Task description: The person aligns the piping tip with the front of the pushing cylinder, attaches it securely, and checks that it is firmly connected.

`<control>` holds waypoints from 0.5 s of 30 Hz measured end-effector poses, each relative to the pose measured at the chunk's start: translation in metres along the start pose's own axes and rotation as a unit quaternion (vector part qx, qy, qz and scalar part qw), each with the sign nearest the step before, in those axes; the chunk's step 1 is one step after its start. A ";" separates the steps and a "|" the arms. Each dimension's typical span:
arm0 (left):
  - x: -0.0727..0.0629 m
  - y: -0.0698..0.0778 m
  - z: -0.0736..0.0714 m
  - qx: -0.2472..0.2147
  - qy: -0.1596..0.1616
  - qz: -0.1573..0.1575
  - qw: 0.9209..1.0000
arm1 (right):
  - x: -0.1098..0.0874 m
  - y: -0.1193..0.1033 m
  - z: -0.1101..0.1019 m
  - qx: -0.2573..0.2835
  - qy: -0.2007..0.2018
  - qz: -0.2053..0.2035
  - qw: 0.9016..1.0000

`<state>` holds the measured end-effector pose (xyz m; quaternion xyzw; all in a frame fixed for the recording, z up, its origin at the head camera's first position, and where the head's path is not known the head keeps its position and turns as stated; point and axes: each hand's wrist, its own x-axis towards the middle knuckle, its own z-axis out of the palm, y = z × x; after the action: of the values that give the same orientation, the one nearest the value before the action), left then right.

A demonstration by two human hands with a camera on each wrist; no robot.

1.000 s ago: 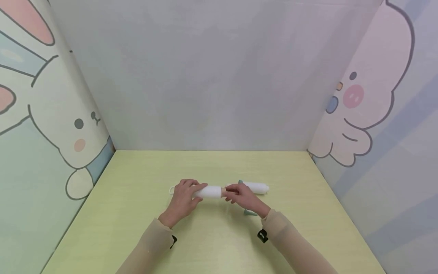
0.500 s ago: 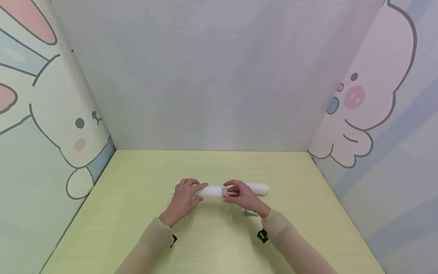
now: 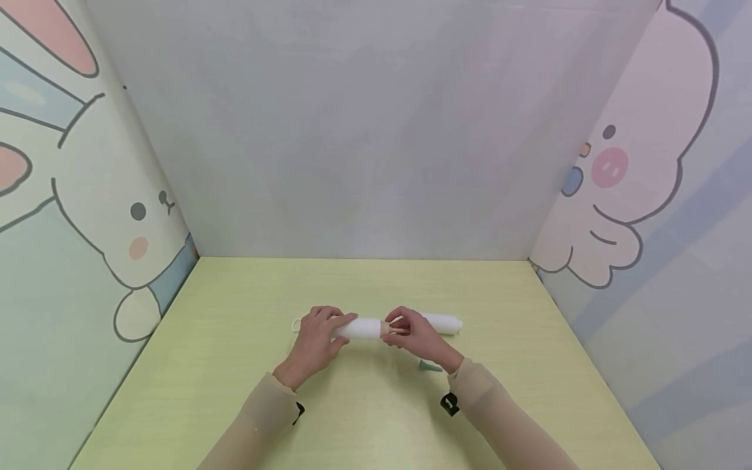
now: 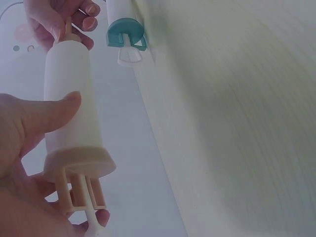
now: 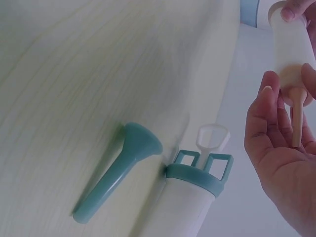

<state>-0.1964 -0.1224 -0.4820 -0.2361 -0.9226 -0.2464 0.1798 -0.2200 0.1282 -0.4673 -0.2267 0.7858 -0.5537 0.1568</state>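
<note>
A white syringe (image 3: pixel 363 328) with beige fittings lies level between the two hands. My left hand (image 3: pixel 314 343) grips its barrel near the handle end, thumb across the white tube in the left wrist view, where the beige handle collar (image 4: pixel 79 163) and plunger rod show below. At the other end, my right hand (image 3: pixel 420 336) pinches the base of the tapered beige nozzle (image 5: pixel 297 118) between thumb and fingers. The nozzle's thin tip points into the right palm without touching the fingertips.
A second white syringe (image 3: pixel 443 324) with a teal collar (image 5: pixel 195 178) lies on the table behind the right hand. Nearer me lies a loose teal nozzle (image 5: pixel 118 170). Grey and cartoon-printed walls stand around the pale yellow-green table (image 3: pixel 364 418).
The right hand's fingers loosened from the nozzle base, spreading to show the thin tip, then drew in around the base again. The left hand and barrel stayed put.
</note>
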 end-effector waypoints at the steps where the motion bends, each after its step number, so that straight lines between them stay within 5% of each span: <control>1: 0.000 0.000 0.000 0.000 0.001 0.001 1.000 | 0.002 0.005 0.000 0.000 0.000 0.002 1.000; 7: -0.001 -0.001 0.000 0.002 -0.001 0.000 1.000 | 0.010 0.030 0.000 -0.012 -0.006 0.008 1.000; 15: -0.002 -0.002 0.000 0.007 -0.008 -0.002 1.000 | 0.009 0.035 -0.001 -0.030 0.004 0.005 1.000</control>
<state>-0.1961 -0.1244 -0.4836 -0.2347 -0.9263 -0.2382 0.1738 -0.2345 0.1343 -0.4999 -0.2253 0.8040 -0.5295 0.1498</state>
